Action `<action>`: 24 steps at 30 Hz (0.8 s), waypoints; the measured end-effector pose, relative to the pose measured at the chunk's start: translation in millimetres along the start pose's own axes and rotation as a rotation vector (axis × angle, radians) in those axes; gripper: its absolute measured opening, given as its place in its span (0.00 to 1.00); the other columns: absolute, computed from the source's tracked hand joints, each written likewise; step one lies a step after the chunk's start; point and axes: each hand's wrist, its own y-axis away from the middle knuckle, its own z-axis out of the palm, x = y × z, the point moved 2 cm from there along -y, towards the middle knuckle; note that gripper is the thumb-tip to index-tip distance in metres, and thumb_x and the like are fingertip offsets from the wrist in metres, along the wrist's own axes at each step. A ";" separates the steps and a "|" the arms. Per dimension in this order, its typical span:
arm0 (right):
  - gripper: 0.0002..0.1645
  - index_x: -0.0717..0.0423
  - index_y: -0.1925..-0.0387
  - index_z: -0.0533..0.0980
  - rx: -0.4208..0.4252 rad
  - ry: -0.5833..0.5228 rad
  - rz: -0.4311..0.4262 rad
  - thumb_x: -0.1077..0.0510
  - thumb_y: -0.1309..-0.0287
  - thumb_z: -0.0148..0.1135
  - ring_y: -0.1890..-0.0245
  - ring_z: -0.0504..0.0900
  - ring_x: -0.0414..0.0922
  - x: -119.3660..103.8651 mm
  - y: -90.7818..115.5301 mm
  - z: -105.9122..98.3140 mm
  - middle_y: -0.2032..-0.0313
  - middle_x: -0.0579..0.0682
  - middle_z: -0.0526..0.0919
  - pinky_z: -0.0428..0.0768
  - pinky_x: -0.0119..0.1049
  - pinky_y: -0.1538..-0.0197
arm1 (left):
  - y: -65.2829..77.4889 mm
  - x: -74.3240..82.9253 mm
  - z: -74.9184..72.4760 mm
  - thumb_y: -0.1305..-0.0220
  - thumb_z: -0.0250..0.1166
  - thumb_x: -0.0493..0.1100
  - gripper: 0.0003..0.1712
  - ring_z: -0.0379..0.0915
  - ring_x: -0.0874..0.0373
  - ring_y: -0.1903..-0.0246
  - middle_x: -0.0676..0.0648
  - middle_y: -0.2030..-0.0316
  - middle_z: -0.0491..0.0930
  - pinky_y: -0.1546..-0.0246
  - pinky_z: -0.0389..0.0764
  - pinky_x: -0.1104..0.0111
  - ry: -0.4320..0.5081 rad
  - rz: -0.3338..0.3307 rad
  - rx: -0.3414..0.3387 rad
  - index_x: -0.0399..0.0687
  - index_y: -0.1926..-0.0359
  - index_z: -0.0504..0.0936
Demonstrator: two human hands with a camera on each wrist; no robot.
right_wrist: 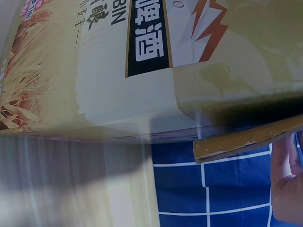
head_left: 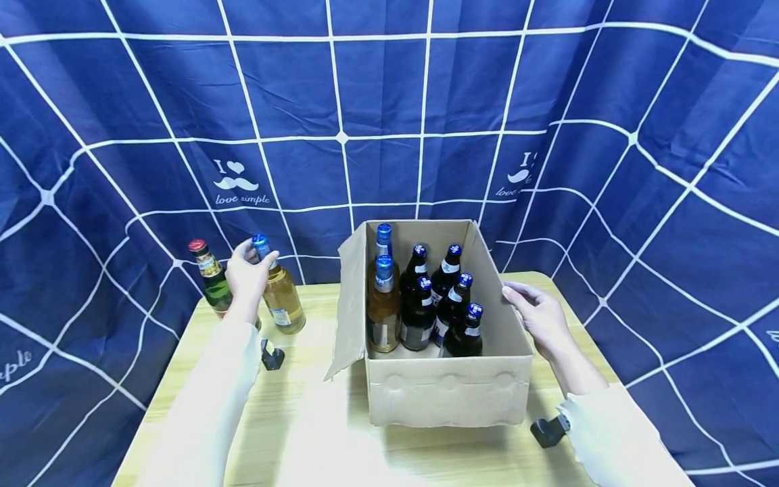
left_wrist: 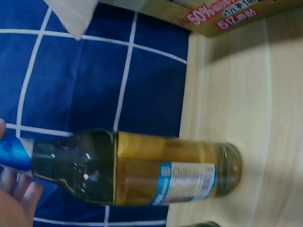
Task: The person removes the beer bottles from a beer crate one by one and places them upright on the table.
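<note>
My left hand (head_left: pixel 248 279) is curled round the blue-foiled neck of a beer bottle (head_left: pixel 283 297) with pale yellow contents, which stands on the table. In the left wrist view this bottle (left_wrist: pixel 165 170) shows a blue-and-white label, and the fingertips (left_wrist: pixel 29 196) lie beside its neck. Just left of that hand is a green bottle (head_left: pixel 216 287) with a red cap. At the right, my right hand (head_left: pixel 541 318) grips the edge of an open cardboard box (head_left: pixel 450 392), thumb on the inner side. Inside stand two amber bottles (head_left: pixel 383 314) and several dark bottles (head_left: pixel 417 318) with blue caps.
The box's left flap (head_left: pixel 349 304) hangs outward, and its right flap (right_wrist: pixel 246 142) sticks out near my hand. The wooden table (head_left: pixel 304 419) ends against a blue curtain (head_left: pixel 389 88) with white lines, which also encloses both sides.
</note>
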 end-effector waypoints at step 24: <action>0.23 0.62 0.48 0.77 0.008 -0.004 0.006 0.50 0.39 0.63 0.63 0.77 0.30 -1.4 1.0 0.0 0.69 0.31 0.81 0.77 0.24 0.62 | 94.2 98.3 80.4 0.51 0.76 0.41 0.35 0.71 0.53 0.43 0.41 0.47 0.78 0.40 0.66 0.65 0.280 0.360 -0.619 0.38 0.41 0.75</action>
